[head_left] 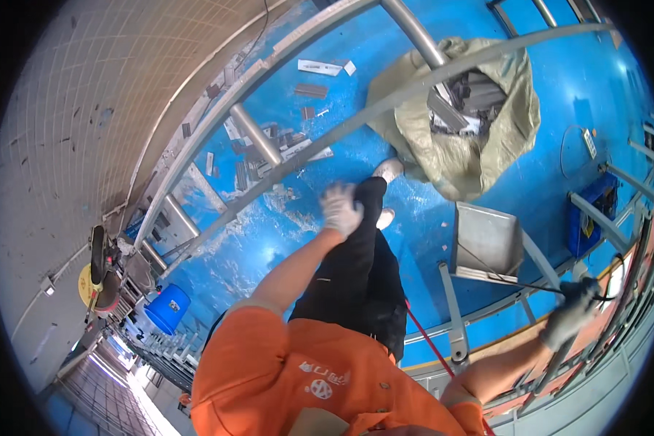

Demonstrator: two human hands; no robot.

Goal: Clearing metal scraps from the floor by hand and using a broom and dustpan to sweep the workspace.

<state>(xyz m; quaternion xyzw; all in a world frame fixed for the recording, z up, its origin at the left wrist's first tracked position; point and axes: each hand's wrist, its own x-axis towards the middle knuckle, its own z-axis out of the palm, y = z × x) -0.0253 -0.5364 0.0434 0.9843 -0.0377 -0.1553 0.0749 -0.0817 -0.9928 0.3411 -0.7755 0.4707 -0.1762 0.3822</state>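
Note:
My left hand (341, 210), in a whitish work glove, hangs beside my dark trousers (341, 272). Its fingers are spread and nothing is in them. Out to the right, my right hand (565, 324) wears a grey glove and reaches to the machine frame (541, 381). Its fingers look closed around something dark that I cannot make out. Close to that hand a thin black cable (534, 287) runs and loops. A grey metal tray (487, 238) sits left of and beyond the right hand.
A metal roller frame (327, 138) crosses ahead of me. Beyond it stands a woven sack (498, 167) filled with dark strips. Offcuts (283, 145) litter the blue floor (269, 251) at the left. A blue bucket (168, 309) and a blue crate (592, 218) stand either side.

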